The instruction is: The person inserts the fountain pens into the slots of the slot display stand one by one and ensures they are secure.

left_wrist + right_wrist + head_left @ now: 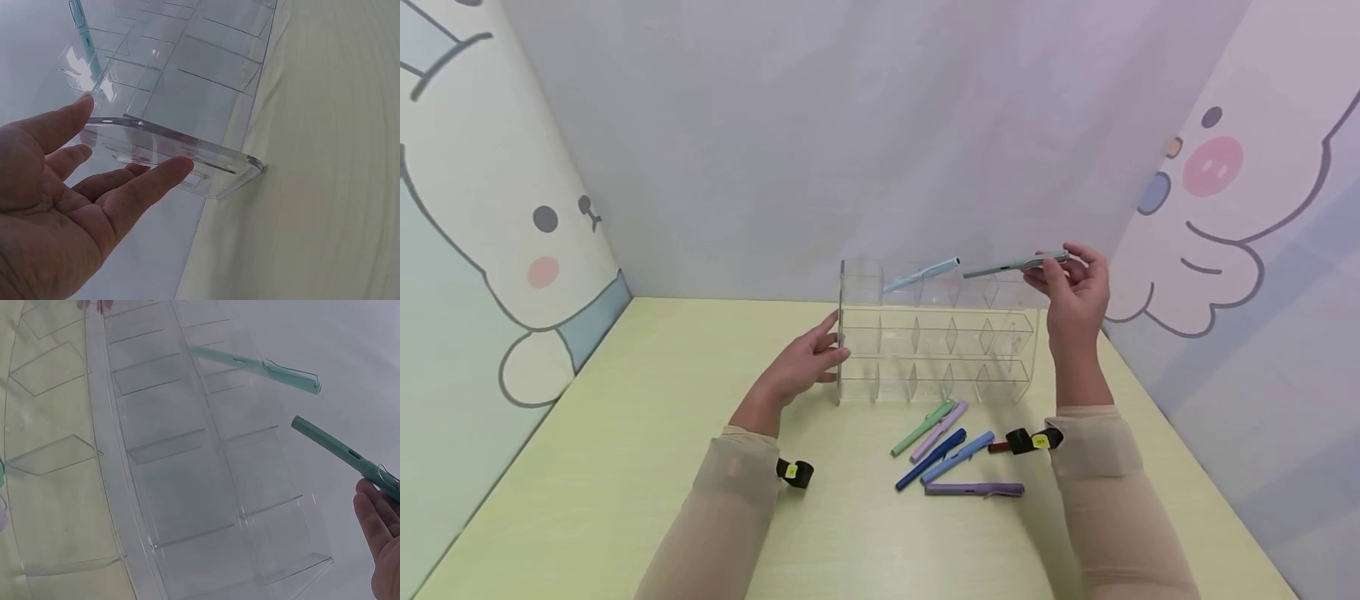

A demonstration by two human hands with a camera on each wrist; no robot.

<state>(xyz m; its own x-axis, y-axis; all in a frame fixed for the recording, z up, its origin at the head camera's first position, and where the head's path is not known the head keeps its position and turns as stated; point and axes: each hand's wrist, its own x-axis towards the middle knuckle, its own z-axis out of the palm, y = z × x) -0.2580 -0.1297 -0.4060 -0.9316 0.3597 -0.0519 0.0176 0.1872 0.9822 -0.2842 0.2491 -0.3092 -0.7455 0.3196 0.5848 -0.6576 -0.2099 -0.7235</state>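
Observation:
A clear acrylic rack with three tiers of compartments stands on the table. My left hand touches its left side panel with fingers spread and mostly straight, as the left wrist view also shows for the hand. A light blue pen leans tilted in the top tier, left of the middle. My right hand pinches a grey-green pen near its clip end, above the top tier's right part. In the right wrist view this green pen is apart from the rack, its free end pointing toward it.
In front of the rack lie a green pen, a lilac pen, a dark blue pen, a blue pen and a purple pen. A dark red pen is partly hidden by the right wrist camera. Walls enclose the table.

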